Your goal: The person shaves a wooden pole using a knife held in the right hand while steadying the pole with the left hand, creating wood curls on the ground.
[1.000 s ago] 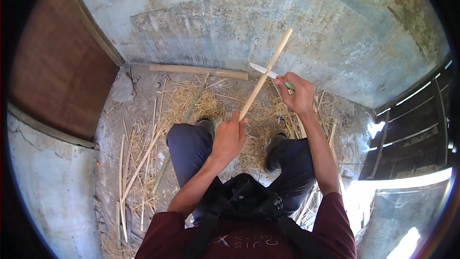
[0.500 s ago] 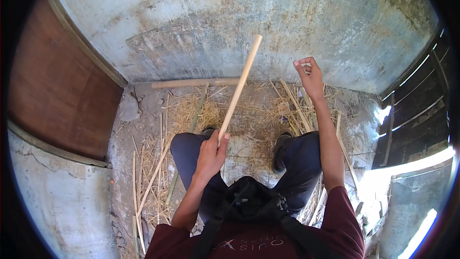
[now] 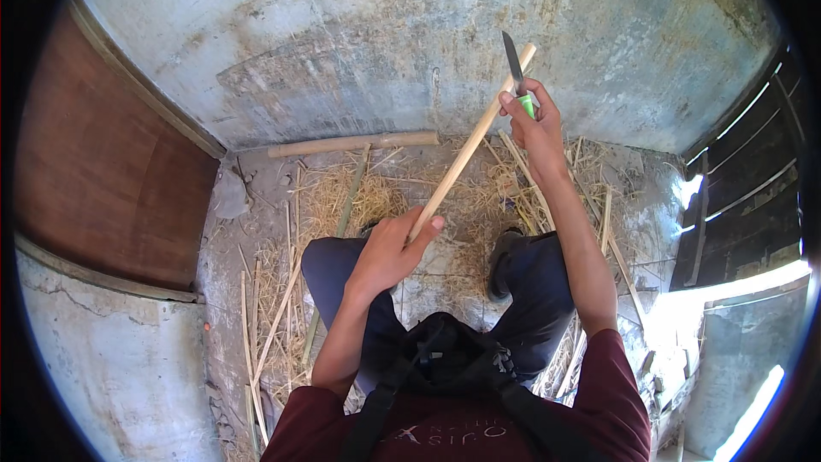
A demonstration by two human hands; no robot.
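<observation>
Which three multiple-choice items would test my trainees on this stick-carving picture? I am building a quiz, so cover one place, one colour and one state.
1. Where does the thick pole lie?
A. On the ground along the foot of the wall
B. Across the person's knees
C. Leaning upright on the brown panel

2. What colour is the knife handle?
A. Red
B. Green
C. Black

3. How is the long pale stick held?
A. Lying loose on the straw
B. Gripped by both hands
C. Gripped at its lower end by the left hand, slanting up to the right

Answers: 1 A, it rests where the floor meets the wall. 2 B, green shows inside the right hand. 3 C, only the left hand closes on it; the right holds the knife.
</observation>
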